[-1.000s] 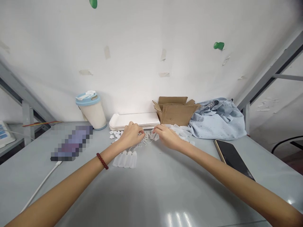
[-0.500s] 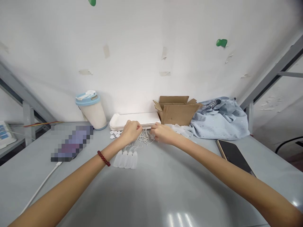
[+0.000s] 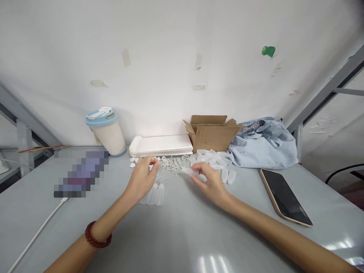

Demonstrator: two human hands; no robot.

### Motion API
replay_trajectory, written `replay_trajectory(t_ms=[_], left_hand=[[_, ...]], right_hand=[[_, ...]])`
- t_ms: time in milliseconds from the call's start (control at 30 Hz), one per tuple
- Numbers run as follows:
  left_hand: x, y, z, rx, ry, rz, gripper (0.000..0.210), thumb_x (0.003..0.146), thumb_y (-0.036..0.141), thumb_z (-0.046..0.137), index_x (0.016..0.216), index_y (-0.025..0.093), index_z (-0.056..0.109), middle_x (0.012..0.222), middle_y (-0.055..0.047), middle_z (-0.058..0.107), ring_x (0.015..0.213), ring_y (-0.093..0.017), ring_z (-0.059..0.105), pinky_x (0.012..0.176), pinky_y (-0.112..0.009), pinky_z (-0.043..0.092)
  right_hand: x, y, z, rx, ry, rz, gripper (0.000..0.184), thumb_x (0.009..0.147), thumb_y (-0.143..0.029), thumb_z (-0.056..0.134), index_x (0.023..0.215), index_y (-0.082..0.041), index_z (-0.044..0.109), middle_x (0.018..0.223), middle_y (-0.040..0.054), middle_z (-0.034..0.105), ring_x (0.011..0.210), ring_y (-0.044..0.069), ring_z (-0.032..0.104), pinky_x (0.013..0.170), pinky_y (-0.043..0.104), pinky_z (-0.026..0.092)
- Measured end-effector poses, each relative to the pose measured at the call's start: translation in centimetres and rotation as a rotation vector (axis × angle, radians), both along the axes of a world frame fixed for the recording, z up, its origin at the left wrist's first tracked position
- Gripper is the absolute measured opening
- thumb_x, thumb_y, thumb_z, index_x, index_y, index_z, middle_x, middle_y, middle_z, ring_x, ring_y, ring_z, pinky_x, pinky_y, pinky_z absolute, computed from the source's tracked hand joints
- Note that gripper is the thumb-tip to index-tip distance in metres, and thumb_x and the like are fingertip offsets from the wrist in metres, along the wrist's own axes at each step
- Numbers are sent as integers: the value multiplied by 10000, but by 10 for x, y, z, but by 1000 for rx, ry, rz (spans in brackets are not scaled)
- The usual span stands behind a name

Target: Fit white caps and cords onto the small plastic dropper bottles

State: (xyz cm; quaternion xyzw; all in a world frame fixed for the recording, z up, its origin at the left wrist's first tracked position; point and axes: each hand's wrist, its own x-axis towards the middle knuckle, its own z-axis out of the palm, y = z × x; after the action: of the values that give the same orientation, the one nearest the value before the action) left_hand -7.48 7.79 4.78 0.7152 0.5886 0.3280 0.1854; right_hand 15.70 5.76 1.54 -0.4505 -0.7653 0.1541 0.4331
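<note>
My left hand (image 3: 144, 175) is pinched beside several small white pieces (image 3: 132, 163); whatever sits at its fingertips is too small to make out. My right hand (image 3: 209, 181) holds a small translucent plastic sleeve (image 3: 187, 171) between thumb and fingers. Between the two hands lies a loose heap of off-white looped cords (image 3: 173, 163). Just below my left hand is a row of translucent sleeves with cords (image 3: 159, 194), partly hidden by it. Behind my right hand spreads a pile of loose translucent sleeves (image 3: 212, 157).
A stack of flat white packets (image 3: 162, 145) and an open cardboard box (image 3: 214, 137) stand against the wall. A lidded cup (image 3: 110, 134) and a blurred-out device (image 3: 85, 172) are at left. Blue cloth (image 3: 264, 148) and a phone (image 3: 286, 197) lie at right.
My left hand has moved left and nearer to me. My right hand has moved right and down, and a translucent sleeve now shows in its fingers.
</note>
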Motion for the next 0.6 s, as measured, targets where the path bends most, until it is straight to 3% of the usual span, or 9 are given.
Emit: replay_trajectory(t_ms=[100,233,400,600], left_hand=[[6,-13,-6,-12,2,-51,243,877,365,381,838,204,560,886,-55,619,855,-231,536,711,-346,442],[13,-31,-7,-8,6,-124,221,900,332,374,815,216,542,873,-50,598,875,-229,529,677,-329,449],[16,-45,-5,-52,-25,-143,203,905,324,394,814,226,547,879,-38,595,860,-217,528,654,-318,454],[20,-52,-2,-72,-64,-158,187,890,318,426,790,237,561,852,-26,601,846,-210,527,588,-284,435]], right_hand=[[-5,-25,-6,-246,246,34,116,850,-269,586,855,-203,491,949,51,604,816,164,589,705,289,485],[-12,-39,1,-509,429,97,203,860,-334,588,877,-219,421,964,25,591,732,133,602,617,253,452],[-12,-45,4,-525,538,147,238,858,-331,608,823,-219,401,1000,22,557,778,114,598,645,231,454],[-10,-48,7,-487,495,142,259,825,-315,640,730,-205,425,960,42,568,873,156,590,716,260,483]])
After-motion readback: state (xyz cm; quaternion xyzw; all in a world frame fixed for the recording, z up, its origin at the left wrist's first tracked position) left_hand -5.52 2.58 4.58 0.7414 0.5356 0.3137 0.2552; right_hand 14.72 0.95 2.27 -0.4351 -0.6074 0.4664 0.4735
